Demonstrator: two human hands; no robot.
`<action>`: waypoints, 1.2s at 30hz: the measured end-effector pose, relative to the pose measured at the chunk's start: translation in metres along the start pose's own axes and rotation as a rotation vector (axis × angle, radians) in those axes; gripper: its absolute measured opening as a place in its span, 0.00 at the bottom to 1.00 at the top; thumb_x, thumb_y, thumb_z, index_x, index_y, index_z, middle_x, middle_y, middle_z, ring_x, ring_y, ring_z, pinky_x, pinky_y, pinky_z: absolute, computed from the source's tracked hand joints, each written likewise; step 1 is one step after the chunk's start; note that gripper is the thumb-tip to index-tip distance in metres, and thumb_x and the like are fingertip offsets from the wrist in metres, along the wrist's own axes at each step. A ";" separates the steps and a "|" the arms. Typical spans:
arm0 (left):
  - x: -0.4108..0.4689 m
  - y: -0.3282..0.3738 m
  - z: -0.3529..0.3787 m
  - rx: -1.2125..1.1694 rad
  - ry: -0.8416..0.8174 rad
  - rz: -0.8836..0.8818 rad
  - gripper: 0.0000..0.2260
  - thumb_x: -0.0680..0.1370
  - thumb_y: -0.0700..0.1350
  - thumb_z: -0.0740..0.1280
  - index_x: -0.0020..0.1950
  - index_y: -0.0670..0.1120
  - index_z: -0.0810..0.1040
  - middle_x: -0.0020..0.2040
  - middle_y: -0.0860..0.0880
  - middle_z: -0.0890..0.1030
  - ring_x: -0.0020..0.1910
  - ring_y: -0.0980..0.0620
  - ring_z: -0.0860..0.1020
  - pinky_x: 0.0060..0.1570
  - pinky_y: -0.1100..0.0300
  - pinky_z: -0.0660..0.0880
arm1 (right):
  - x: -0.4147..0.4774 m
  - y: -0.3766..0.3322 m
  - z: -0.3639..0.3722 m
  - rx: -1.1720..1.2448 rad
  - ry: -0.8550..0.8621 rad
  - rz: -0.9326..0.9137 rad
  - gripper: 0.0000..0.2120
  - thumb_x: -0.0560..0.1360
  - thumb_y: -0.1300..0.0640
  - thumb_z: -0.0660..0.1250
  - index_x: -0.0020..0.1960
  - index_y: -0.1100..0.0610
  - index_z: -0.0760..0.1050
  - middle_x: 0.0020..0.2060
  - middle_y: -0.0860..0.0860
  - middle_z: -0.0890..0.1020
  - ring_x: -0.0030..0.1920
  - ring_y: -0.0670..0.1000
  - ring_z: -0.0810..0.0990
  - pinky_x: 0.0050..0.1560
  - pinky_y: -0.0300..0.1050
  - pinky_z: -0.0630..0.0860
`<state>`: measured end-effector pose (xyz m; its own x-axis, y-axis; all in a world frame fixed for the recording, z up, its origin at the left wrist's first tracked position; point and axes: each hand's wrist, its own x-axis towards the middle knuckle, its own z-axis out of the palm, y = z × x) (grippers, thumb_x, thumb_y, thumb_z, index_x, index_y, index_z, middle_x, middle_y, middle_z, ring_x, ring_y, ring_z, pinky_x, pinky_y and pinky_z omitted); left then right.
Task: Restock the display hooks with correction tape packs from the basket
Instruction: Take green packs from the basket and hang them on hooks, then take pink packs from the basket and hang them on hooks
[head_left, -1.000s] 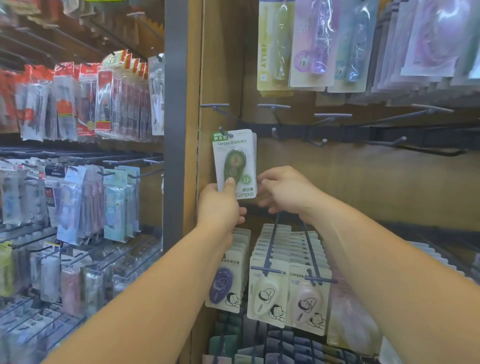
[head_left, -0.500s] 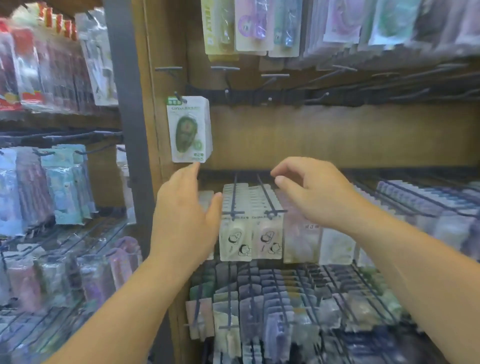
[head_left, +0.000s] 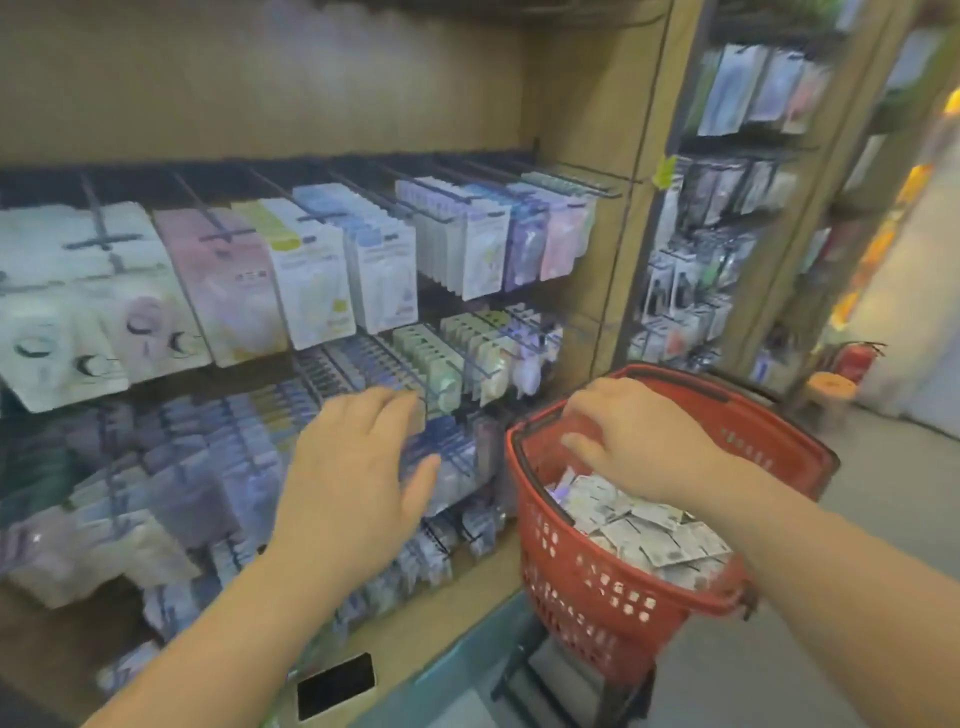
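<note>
Dipping among flat, criss-crossed packs (head_left: 647, 527) in basket (head_left: 592, 592), right hand (head_left: 641, 441) curls, hold unclear; left hand (head_left: 353, 478) splayed, empty

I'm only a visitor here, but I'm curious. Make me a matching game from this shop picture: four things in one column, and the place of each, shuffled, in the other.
Things
1. left hand
2. right hand
3. red basket
4. black flat slab

Places
A. lying on the bottom ledge
B. over the loose packs in the red basket
C. right of the shelving
D. in front of the hanging packs

Pairs: 1-D, 2-B, 3-C, 4-A
</note>
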<state>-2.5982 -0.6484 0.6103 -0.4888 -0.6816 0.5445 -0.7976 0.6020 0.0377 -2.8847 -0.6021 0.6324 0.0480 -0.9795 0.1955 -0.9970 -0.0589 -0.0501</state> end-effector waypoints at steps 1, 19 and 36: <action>0.000 0.013 0.016 0.004 -0.045 0.025 0.25 0.76 0.53 0.73 0.67 0.38 0.80 0.60 0.40 0.82 0.55 0.36 0.81 0.54 0.43 0.80 | -0.009 0.019 0.009 -0.025 -0.047 0.031 0.15 0.81 0.42 0.64 0.61 0.51 0.77 0.54 0.51 0.79 0.58 0.57 0.76 0.59 0.54 0.75; 0.023 0.196 0.210 -0.090 -0.503 -0.135 0.29 0.73 0.63 0.65 0.66 0.44 0.81 0.58 0.43 0.81 0.57 0.37 0.80 0.59 0.42 0.80 | -0.040 0.293 0.142 0.116 -0.503 -0.008 0.21 0.77 0.37 0.68 0.65 0.47 0.77 0.60 0.47 0.78 0.63 0.52 0.75 0.63 0.50 0.72; 0.099 0.218 0.232 0.080 -0.737 -0.174 0.35 0.76 0.71 0.64 0.78 0.54 0.69 0.74 0.49 0.73 0.79 0.42 0.64 0.78 0.39 0.60 | 0.070 0.369 0.223 0.195 -0.754 0.326 0.38 0.75 0.35 0.70 0.78 0.51 0.64 0.76 0.56 0.67 0.69 0.61 0.72 0.66 0.55 0.73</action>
<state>-2.9022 -0.6808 0.4782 -0.4410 -0.8821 -0.1656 -0.8941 0.4479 -0.0048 -3.2362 -0.7357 0.4094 -0.1439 -0.8153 -0.5609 -0.9429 0.2850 -0.1723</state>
